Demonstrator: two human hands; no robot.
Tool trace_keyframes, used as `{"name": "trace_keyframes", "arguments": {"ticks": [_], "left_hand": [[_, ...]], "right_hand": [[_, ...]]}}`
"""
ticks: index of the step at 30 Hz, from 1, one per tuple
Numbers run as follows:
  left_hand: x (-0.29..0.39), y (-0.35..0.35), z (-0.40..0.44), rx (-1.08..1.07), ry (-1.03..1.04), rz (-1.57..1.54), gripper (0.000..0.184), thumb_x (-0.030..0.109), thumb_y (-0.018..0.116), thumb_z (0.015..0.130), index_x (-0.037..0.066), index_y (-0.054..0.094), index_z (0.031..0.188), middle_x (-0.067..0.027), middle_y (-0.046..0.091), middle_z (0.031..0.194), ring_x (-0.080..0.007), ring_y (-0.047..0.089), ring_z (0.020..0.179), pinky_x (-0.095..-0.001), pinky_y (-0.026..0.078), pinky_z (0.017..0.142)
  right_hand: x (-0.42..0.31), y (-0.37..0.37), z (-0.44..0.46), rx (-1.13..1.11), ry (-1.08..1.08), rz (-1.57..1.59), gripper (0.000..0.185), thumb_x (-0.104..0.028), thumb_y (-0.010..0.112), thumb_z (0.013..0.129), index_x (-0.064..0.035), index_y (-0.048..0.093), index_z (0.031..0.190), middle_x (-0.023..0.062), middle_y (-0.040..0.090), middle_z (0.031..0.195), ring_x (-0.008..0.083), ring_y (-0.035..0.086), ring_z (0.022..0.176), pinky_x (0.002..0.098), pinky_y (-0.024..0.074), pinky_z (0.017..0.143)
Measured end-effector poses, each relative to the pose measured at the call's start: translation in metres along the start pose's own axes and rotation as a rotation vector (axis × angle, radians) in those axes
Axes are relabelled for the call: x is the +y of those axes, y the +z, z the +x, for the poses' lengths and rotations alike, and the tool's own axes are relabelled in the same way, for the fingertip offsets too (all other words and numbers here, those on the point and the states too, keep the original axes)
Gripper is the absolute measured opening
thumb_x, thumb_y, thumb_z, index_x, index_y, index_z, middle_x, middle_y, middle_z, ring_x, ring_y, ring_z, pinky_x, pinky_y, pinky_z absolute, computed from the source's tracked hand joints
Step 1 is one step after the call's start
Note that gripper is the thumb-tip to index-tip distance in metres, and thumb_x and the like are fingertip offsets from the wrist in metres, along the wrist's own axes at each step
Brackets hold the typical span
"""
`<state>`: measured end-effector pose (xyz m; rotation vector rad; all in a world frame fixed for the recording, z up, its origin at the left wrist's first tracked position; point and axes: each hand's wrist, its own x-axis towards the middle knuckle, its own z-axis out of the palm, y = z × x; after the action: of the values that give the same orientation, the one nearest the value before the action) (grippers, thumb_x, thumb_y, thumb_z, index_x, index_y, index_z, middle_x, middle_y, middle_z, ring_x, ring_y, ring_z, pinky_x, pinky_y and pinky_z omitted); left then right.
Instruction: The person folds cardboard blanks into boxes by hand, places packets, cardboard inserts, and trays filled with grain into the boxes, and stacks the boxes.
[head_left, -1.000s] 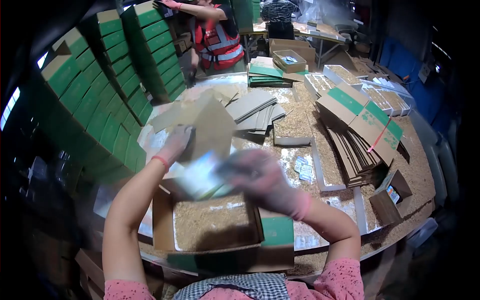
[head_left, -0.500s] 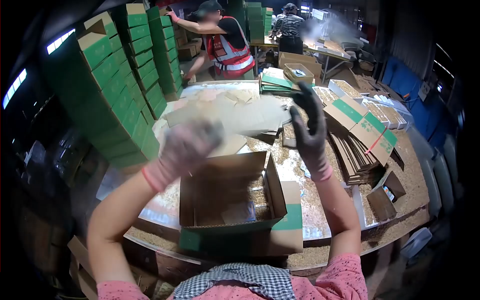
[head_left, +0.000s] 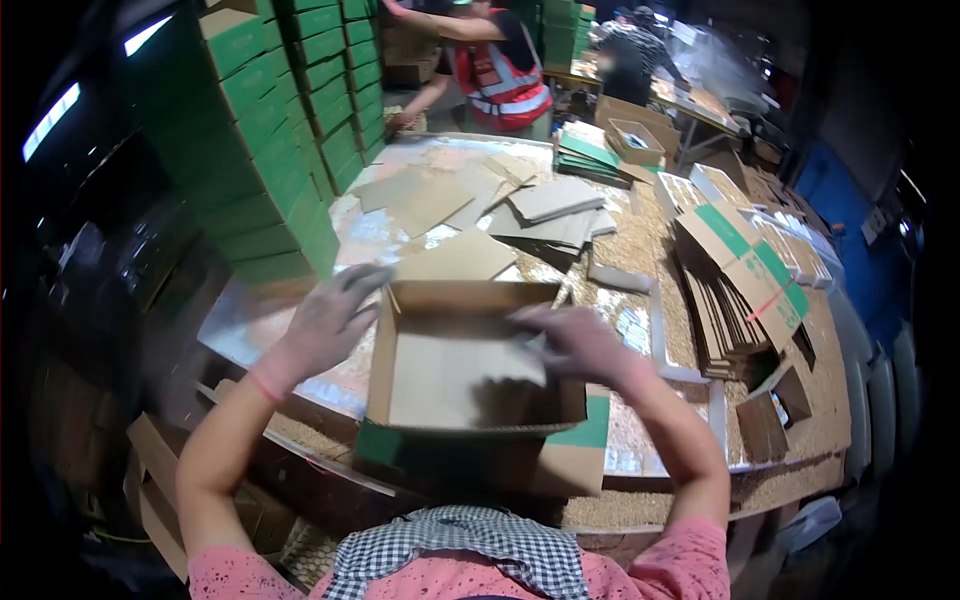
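Observation:
An upright cardboard box [head_left: 378, 370] stands open-topped in front of me, its bottom covered by a flat cardboard sheet [head_left: 455, 385]. My left hand [head_left: 335, 325], in a greyish glove, is at the box's left back corner with its fingers apart and nothing in it. My right hand [head_left: 580, 345], gloved and blurred, is over the right side of the box; its fingertips are smeared by motion. Beneath the box lies a green and brown flattened carton [head_left: 570, 460]. Loose cardboard sheets [head_left: 430, 200] are spread behind the box.
Tall stacks of green boxes [head_left: 270, 150] stand at the left. A person in a red vest [head_left: 500, 80] is beyond the table. Folded cartons [head_left: 735, 280] and a small box [head_left: 765, 425] lie at the right. Grey sheets [head_left: 555, 205] are stacked behind; another person [head_left: 640, 60] is farther back.
The cardboard sheet now covers the contents inside the box. Both hands have come down to the box's sides, and the bright packet seen near my right hand earlier is out of sight.

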<state>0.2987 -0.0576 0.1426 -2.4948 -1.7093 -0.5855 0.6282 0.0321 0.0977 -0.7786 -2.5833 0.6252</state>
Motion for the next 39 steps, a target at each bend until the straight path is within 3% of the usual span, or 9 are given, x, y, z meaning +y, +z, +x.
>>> {"name": "trace_keyframes", "arguments": {"ticks": [3,9,12,15,23,26,29,31,39], "left_hand": [[-0.081,0.076,-0.091,-0.152,-0.678,-1.345,0.074,0.041,0.046,0.097,0.004,0.01,0.149,-0.0128,0.022,0.152,-0.0263,0.031,0.136,-0.0392,0.03,0.111],[0.003,0.141,-0.061,-0.253,-0.477,-0.584,0.113,0.047,0.073,0.073,-0.003,0.003,0.147,-0.0289,0.017,0.149,-0.0384,0.019,0.14,-0.0378,0.02,0.115],[-0.017,0.172,-0.085,-0.085,-0.292,-0.435,0.108,0.056,0.069,0.073,-0.001,0.014,0.147,-0.0273,0.024,0.146,-0.0397,0.024,0.136,-0.0451,0.021,0.114],[-0.043,0.179,-0.088,-0.081,-0.197,-0.483,0.106,0.055,0.069,0.074,0.006,0.012,0.149,-0.0241,0.023,0.148,-0.0382,0.025,0.136,-0.0423,0.022,0.113],[-0.181,-0.087,0.04,0.562,0.187,-1.417,0.052,0.025,0.029,0.103,0.0,0.018,0.148,-0.0091,0.026,0.151,-0.0194,0.027,0.138,-0.0325,0.02,0.115],[-0.301,-0.219,0.077,1.365,-0.109,-0.01,0.06,0.03,0.046,0.098,0.005,0.023,0.147,-0.0164,0.041,0.14,-0.026,0.047,0.124,-0.0333,0.034,0.106],[-0.415,-0.314,0.074,1.167,-0.114,-0.686,0.052,0.03,0.048,0.097,0.008,0.035,0.142,-0.0073,0.05,0.131,-0.0199,0.055,0.111,-0.0289,0.042,0.097],[-0.474,-0.348,0.066,0.864,-0.004,-1.28,0.049,0.025,0.057,0.093,0.007,0.044,0.136,-0.007,0.059,0.119,-0.0185,0.059,0.102,-0.0297,0.048,0.088],[-0.479,-0.338,0.055,0.913,-0.062,-0.843,0.045,0.025,0.06,0.092,0.011,0.048,0.132,-0.0054,0.06,0.12,-0.0163,0.058,0.107,-0.0243,0.049,0.082]], "right_hand": [[0.052,-0.013,-0.054,0.537,-0.106,0.031,0.052,-0.006,0.054,0.079,0.0017,0.046,0.13,0.0242,0.051,0.128,0.0381,0.053,0.116,0.0414,0.0429,0.1],[0.036,0.104,-0.025,0.119,-0.047,-0.177,0.043,-0.024,0.061,0.081,-0.0031,0.056,0.118,0.0271,0.05,0.121,0.0428,0.041,0.123,0.0521,0.027,0.108],[0.086,0.133,-0.063,0.411,0.467,0.53,0.063,-0.03,0.048,0.097,0.005,0.025,0.144,0.0206,0.027,0.149,0.0288,0.029,0.136,0.0332,0.0216,0.112],[0.037,0.128,-0.053,0.238,0.826,0.888,0.069,-0.026,0.05,0.095,0.0008,0.013,0.147,0.0144,0.048,0.127,0.0242,0.045,0.118,0.0368,0.0371,0.102],[-0.026,-0.031,0.165,0.701,0.082,1.141,0.06,-0.04,0.045,0.095,-0.0002,0.035,0.139,0.0141,0.047,0.135,0.0273,0.044,0.124,0.0399,0.0328,0.107],[-0.097,-0.139,0.31,0.685,-0.223,1.207,0.06,-0.043,0.045,0.094,-0.001,0.04,0.137,0.0141,0.047,0.137,0.0285,0.045,0.125,0.0414,0.0325,0.108],[-0.169,-0.209,0.443,0.482,-0.611,0.995,0.052,-0.043,0.049,0.092,-0.0071,0.051,0.13,0.0114,0.054,0.131,0.0284,0.051,0.118,0.0452,0.0421,0.098],[-0.22,-0.219,0.506,0.858,-0.34,1.183,0.047,-0.042,0.054,0.089,-0.0112,0.055,0.124,0.0097,0.057,0.125,0.0264,0.056,0.11,0.0467,0.0483,0.088],[-0.238,-0.16,0.654,0.546,-0.115,1.107,0.05,-0.041,0.05,0.092,-0.0085,0.044,0.129,0.0084,0.049,0.125,0.0226,0.05,0.111,0.0405,0.0427,0.092]]}}
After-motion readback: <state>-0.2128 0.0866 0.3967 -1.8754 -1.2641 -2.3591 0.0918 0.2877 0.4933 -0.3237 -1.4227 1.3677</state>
